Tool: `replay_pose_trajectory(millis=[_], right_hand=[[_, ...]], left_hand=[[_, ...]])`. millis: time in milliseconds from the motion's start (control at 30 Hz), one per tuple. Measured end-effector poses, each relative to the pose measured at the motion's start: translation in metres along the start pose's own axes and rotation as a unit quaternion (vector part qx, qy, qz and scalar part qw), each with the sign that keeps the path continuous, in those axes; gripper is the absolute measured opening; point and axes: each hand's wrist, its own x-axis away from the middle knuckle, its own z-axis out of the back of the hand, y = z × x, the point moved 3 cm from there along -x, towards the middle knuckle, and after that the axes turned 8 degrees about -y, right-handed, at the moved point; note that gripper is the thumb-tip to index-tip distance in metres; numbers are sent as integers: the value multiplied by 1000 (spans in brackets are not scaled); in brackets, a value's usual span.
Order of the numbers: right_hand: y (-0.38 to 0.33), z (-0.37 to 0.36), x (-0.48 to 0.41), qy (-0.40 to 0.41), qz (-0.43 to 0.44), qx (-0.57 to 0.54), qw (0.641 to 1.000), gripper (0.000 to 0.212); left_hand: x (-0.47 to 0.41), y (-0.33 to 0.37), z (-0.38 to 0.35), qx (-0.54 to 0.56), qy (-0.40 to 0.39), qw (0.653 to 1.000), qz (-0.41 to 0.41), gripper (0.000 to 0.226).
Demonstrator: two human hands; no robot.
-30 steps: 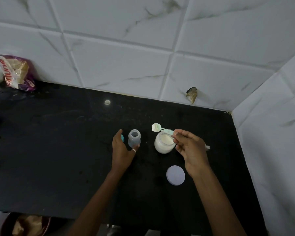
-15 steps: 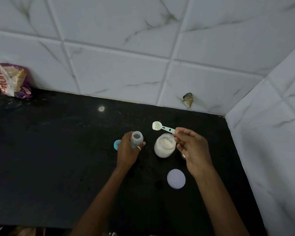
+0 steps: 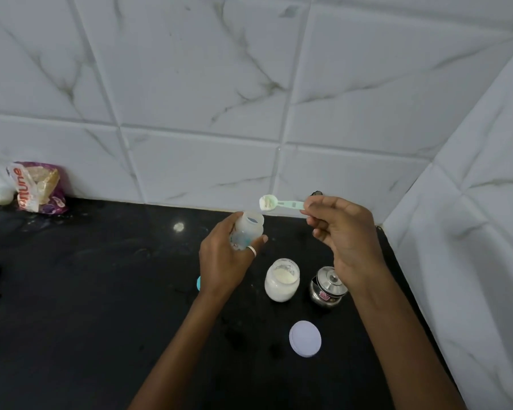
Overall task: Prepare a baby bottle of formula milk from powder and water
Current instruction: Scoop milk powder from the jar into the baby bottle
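Note:
My left hand [image 3: 222, 261] grips a small clear baby bottle [image 3: 247, 230], lifted off the black counter and tilted with its open mouth toward the right. My right hand [image 3: 342, 235] pinches the handle of a pale green scoop [image 3: 280, 203] holding white powder; its bowl hovers just above and right of the bottle mouth. Below, an open glass jar of white powder [image 3: 281, 281] stands on the counter. Its round white lid [image 3: 305, 338] lies flat nearer to me. A teal cap [image 3: 198, 283] peeks out from behind my left wrist.
A small lidded steel pot [image 3: 326, 287] stands right of the jar, partly behind my right wrist. A purple food packet [image 3: 37, 187] leans on the tiled wall at far left. The black counter [image 3: 101, 291] meets tiled walls at the back and right.
My left hand took hold of the bottle and raised it off the counter, tilting it. My right hand lifted the scoop up beside the bottle mouth. The camera view tilted, revealing the steel pot.

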Motion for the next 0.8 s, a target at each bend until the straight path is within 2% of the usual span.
replay_pose_trajectory(millis=[233,400,567,800], right_hand=[[7,-6,7,8,40,72,997,6],[7,-13,13,17,120,171,978,12],[5,-20,21,21,251,278,927,12],[5,-24,31,10,409,380,830,9]], left_hand=[[9,12,2,-7,12,1000,-8,60],[12,14,2,-8,16,1000,3,65],[14,15,2,2,21,1000,9,65],[11,15,0,13,25,999,18,64]])
